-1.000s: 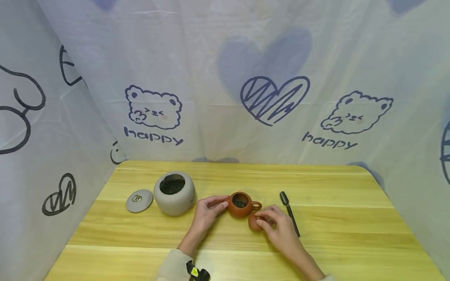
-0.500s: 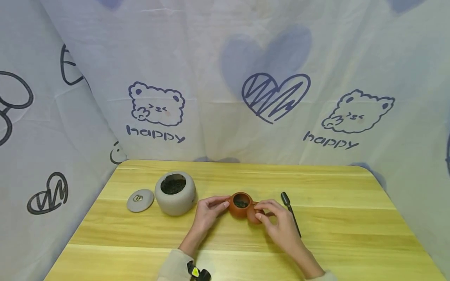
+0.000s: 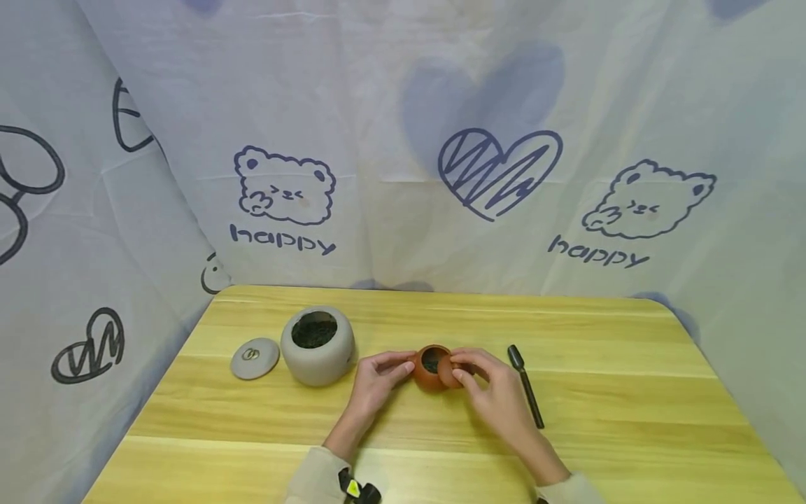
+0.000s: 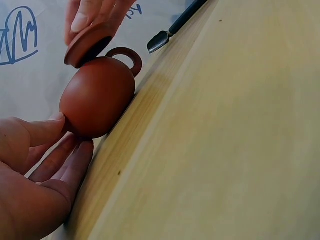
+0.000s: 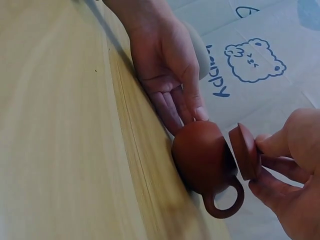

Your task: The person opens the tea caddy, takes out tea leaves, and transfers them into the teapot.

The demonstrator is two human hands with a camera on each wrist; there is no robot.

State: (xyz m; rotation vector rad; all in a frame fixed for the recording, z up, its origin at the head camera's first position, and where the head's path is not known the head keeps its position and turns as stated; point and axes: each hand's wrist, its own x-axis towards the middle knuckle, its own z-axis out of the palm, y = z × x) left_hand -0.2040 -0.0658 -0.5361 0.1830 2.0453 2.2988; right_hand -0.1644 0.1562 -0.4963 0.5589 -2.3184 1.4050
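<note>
A reddish-brown clay teapot (image 3: 427, 379) stands on the table, dark tea leaves (image 3: 432, 362) visible inside its mouth. My left hand (image 3: 374, 383) pinches the side of it opposite the loop handle (image 5: 225, 207), between thumb and fingers; the spout there is hidden. With thumb and fingertips my right hand (image 3: 500, 395) holds the teapot's lid (image 5: 243, 150), tilted, just above the handle side of the mouth. In the right wrist view a narrow gap shows between lid and pot. The lid's knob is hidden by the fingers.
A round grey jar (image 3: 317, 364) of dark tea leaves stands left of my left hand, its grey lid (image 3: 255, 359) with a ring handle lying beside it. Right of my right hand lies a black tea scoop (image 3: 526, 387). A printed curtain (image 3: 390, 210) hangs behind the table (image 3: 403, 462).
My right hand has raised the lid from the table beside the teapot, moving it up and left to the pot's mouth. The left hand has stayed on the teapot.
</note>
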